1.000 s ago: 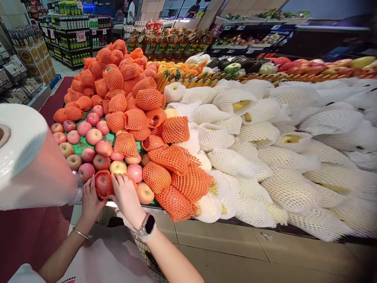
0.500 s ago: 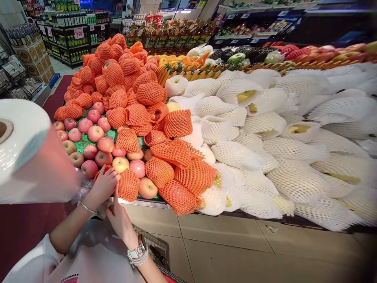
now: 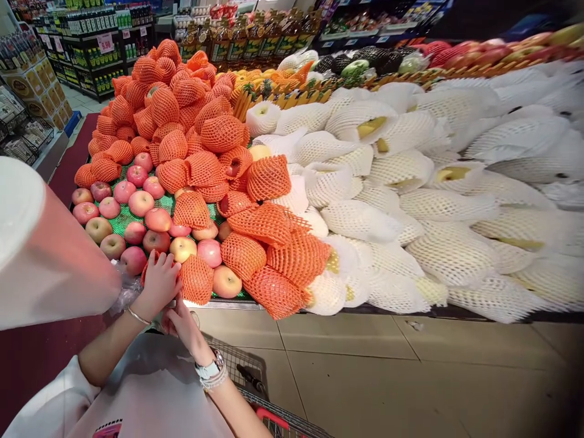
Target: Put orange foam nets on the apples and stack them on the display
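Note:
My left hand, a thin bangle at its wrist, curls over a fruit in an orange foam net at the front edge of the display. Most of that fruit is hidden under the fingers. Just below, my right hand, with a watch and bracelets, has its fingers bent together close to the left palm; what they pinch, if anything, is hidden. A netted fruit lies right beside the left fingers, and a yellowish apple rests behind them. Crumpled clear plastic lies left of the left hand.
A large white roll of bags stands at the left. Bare red apples and heaped orange-netted fruit sit behind the hands. White-netted fruit covers the right side. A shopping cart stands below, on the tiled floor.
The view has shifted, so the display sits slightly higher and further left. My left hand has moved a little left, and my right fingers have bent in more. More of the cart shows.

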A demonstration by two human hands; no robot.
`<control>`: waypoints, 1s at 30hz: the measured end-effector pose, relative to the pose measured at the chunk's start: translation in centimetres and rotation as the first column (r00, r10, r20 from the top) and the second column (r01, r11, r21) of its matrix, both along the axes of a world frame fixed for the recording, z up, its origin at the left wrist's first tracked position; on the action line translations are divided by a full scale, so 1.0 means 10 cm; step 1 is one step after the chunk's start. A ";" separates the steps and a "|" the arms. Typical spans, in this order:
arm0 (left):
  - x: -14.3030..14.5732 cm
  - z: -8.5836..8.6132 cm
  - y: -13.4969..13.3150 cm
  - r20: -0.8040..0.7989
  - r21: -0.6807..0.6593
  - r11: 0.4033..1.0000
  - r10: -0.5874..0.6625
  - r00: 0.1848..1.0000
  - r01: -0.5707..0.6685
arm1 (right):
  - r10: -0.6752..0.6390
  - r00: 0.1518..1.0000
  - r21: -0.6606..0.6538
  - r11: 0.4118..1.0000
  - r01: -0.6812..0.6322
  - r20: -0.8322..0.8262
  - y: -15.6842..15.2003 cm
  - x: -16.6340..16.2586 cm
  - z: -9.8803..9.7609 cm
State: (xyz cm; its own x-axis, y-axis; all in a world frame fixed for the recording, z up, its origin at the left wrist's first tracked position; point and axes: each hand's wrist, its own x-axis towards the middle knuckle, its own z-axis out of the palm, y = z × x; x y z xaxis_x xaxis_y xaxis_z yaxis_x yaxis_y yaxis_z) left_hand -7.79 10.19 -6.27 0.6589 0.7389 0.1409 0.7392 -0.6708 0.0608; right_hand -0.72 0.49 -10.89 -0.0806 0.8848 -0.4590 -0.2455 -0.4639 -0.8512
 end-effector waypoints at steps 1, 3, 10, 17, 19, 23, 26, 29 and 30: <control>0.02 -0.01 0.01 0.011 -0.010 1.000 0.011 1.000 -0.011 | 0.005 1.000 -0.006 1.000 -0.005 0.000 0.02 0.01 0.00; 0.05 -0.03 0.03 0.037 -0.037 0.999 0.022 0.999 -0.021 | 0.019 1.000 0.007 1.000 -0.019 0.011 0.04 0.04 0.00; 0.00 0.02 0.00 0.085 -0.068 0.997 0.042 0.995 -0.036 | 0.061 0.965 0.152 0.983 -0.103 0.255 -0.16 0.39 0.32; -0.09 -0.05 -0.14 0.170 -0.019 0.994 0.108 0.980 -0.106 | -0.395 0.711 0.479 0.873 0.093 0.582 -0.04 1.05 0.65; -0.08 -0.07 -0.14 0.147 -0.031 0.994 0.105 0.984 -0.101 | -0.468 0.603 0.587 0.810 0.001 0.645 0.05 1.21 0.74; -0.02 0.06 -0.18 0.317 -0.012 0.992 0.125 0.940 -0.127 | -0.478 0.442 0.621 0.735 -0.271 0.759 0.25 1.41 0.95; 0.05 0.17 -0.26 0.493 -0.008 0.997 0.073 0.867 -0.080 | -0.285 0.140 0.315 0.778 -0.544 0.948 0.48 1.40 1.04; 0.19 0.13 -0.35 0.544 -0.002 0.999 -0.026 0.839 0.032 | -0.044 -0.207 -0.094 0.785 -0.612 0.977 0.74 1.30 1.02; 0.25 0.08 -0.37 0.527 -0.006 0.998 -0.052 0.848 0.064 | -0.007 -0.262 -0.158 0.780 -0.606 0.965 0.82 1.27 1.00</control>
